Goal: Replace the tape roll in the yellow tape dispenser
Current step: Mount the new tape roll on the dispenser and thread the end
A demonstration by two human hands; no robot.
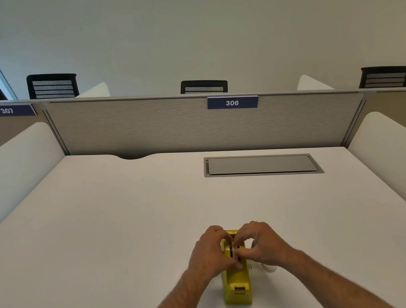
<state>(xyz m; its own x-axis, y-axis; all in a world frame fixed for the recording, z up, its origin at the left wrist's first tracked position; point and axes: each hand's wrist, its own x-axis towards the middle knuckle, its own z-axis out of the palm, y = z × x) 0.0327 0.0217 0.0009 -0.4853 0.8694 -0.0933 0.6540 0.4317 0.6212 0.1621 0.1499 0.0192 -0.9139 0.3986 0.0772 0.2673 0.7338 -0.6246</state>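
Here we have the dispenser standing on the near part of the desk, cutter end toward us. Our left hand and right hand pinch closed on the roll in its cradle. Seating or lifting, we cannot tell. Next calls for a straight, even pull or push.
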